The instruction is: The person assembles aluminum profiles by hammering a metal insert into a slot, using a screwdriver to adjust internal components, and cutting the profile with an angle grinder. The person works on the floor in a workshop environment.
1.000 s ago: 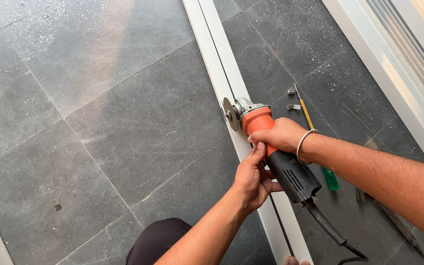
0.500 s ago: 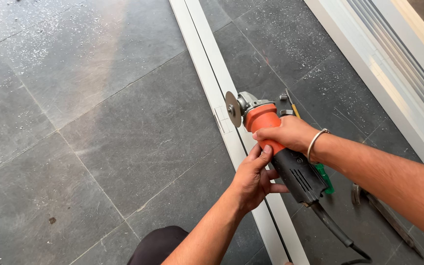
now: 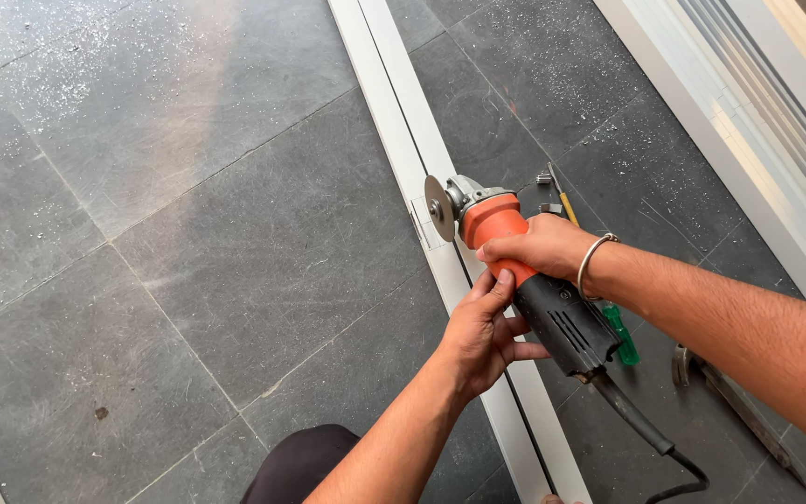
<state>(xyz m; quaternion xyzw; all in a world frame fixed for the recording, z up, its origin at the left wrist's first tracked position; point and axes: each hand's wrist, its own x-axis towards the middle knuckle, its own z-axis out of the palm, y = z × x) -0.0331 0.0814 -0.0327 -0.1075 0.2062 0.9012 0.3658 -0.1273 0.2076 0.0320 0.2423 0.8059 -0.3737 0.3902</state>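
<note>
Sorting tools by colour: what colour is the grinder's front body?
Orange on the grinder, black toward the cord; head view.

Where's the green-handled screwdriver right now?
In the head view, the green-handled screwdriver lies on the tile floor, right of the white rail, mostly hidden behind the right hand and grinder.

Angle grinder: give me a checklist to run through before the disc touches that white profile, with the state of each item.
1. Right hand grips the angle grinder on its orange body: ok.
2. Left hand supports the body from below: ok.
3. Cutting disc clear of fingers: ok.
4. Guard over the disc: cannot tell.
5. Power cord trails behind, away from the disc: ok.
6. White profile clamped or held down: cannot tell; it lies loose on the tiled floor.
</note>
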